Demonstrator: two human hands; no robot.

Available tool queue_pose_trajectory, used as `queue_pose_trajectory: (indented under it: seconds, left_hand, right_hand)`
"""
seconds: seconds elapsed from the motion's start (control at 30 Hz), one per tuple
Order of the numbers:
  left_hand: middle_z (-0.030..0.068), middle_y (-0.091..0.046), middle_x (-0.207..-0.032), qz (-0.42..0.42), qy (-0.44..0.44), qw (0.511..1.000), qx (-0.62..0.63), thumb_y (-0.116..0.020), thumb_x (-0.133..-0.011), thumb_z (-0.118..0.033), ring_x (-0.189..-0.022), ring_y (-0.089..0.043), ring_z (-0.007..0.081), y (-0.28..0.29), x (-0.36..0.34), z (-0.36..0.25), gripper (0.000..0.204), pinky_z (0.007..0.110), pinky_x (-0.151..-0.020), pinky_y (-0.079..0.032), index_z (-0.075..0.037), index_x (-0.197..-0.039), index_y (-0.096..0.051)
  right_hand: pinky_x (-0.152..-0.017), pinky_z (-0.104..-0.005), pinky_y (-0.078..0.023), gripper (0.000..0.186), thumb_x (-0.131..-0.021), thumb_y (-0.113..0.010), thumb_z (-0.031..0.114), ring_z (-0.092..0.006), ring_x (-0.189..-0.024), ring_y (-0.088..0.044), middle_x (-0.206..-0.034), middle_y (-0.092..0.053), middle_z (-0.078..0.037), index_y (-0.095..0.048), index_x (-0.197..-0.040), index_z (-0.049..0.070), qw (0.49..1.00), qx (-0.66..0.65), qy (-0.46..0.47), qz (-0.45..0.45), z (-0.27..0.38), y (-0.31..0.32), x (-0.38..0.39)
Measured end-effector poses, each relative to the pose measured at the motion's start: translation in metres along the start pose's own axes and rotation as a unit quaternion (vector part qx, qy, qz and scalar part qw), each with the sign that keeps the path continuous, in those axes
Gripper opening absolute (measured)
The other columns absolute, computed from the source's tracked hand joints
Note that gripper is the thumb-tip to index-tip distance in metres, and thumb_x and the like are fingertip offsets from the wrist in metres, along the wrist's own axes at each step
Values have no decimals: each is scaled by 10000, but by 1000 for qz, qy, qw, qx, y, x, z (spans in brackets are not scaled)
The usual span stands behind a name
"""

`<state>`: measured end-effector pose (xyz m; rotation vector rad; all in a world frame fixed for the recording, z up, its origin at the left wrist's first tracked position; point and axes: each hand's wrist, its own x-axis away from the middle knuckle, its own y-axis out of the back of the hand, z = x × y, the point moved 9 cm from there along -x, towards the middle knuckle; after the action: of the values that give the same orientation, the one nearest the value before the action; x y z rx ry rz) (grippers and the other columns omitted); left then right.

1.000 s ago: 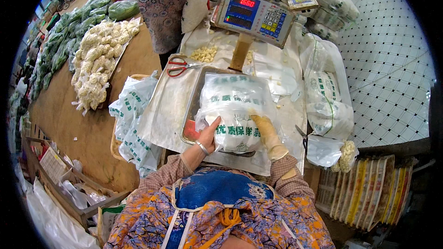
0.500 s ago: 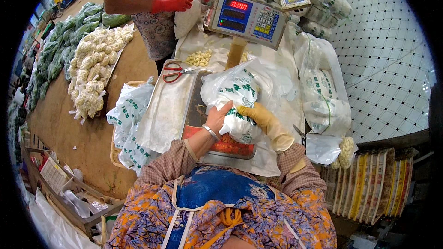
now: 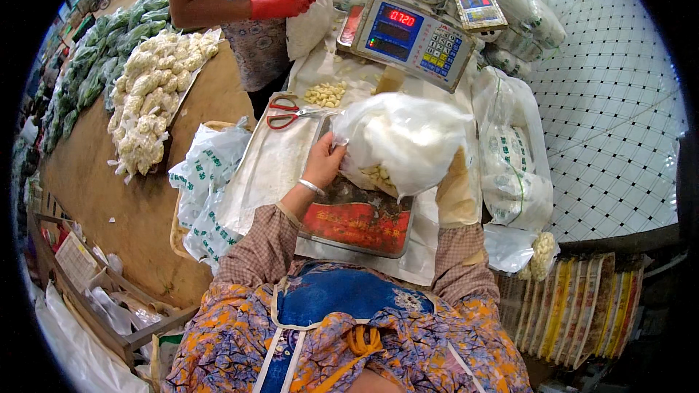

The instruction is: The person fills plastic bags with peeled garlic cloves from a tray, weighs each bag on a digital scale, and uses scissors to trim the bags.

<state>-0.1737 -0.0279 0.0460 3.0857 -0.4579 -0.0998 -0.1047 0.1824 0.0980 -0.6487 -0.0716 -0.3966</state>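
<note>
A white plastic bag [image 3: 408,135] bulges over the platform of a weighing scale [image 3: 357,225], with peeled garlic cloves [image 3: 377,175] showing at its lower edge. My left hand [image 3: 324,162], bare with a silver bracelet at the wrist, pinches the bag's left edge between thumb and fingers. On the opposite side my right hand [image 3: 457,188], in a yellowish glove, is against the bag; its fingers are hidden by the plastic. Beyond the bag the scale's display [image 3: 411,38] is lit red. Red-handled scissors [image 3: 284,112] lie left of the bag, beside a small heap of loose garlic cloves [image 3: 325,93].
Printed plastic bags [image 3: 211,182] fill a basket on the left. Behind it lie bagged garlic [image 3: 149,98] and green sacks [image 3: 95,58]. A co-worker's red gloves [image 3: 280,4] hold a white bag across the table. Packed bags [image 3: 513,153] line the right side; stacked crates [image 3: 568,306] stand lower right.
The gathered printed bag between my hands has given way to a puffed white bag with cloves showing. My hands have moved apart, and the scale's reading has risen.
</note>
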Motion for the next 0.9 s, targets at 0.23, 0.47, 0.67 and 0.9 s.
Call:
queue_pose_trajectory:
  seconds: [0.23,0.47,0.67,0.9]
  left_hand:
    - [16,-512,-684,-47,95,987,119,-494,-808,-120,-512,-503,83,12,6,20,123,202,-413,-450,-26,-888,-487]
    - [30,-490,-639,-82,-12,997,-8,-547,-752,-117,-527,-483,96,23,4,25,168,222,-468,-435,-8,-858,-475]
    - [17,-492,-690,-149,-41,981,-114,-574,-723,-75,-628,-471,88,27,33,4,214,215,-554,-415,6,-897,-478]
    - [119,-428,-1179,156,241,911,295,-228,-857,-511,-1010,-475,205,-55,83,28,597,332,-857,-378,-49,-1218,-334]
  right_hand:
    - [-722,-271,-458,394,-757,-514,211,-168,-839,-553,-980,-552,-103,-472,-1072,-22,995,-7,75,62,42,-46,15]
    - [-706,-270,-461,392,-753,-517,203,-160,-822,-557,-970,-556,-100,-472,-1071,-22,991,42,76,101,55,-54,45]
    - [-679,-245,-466,288,-737,-585,147,-144,-779,-560,-902,-573,-83,-527,-972,-9,957,233,48,166,54,-16,57]
    - [-686,-253,-447,373,-644,-679,51,-115,-774,-541,-883,-595,-63,-546,-988,-9,890,381,81,238,54,-35,90]
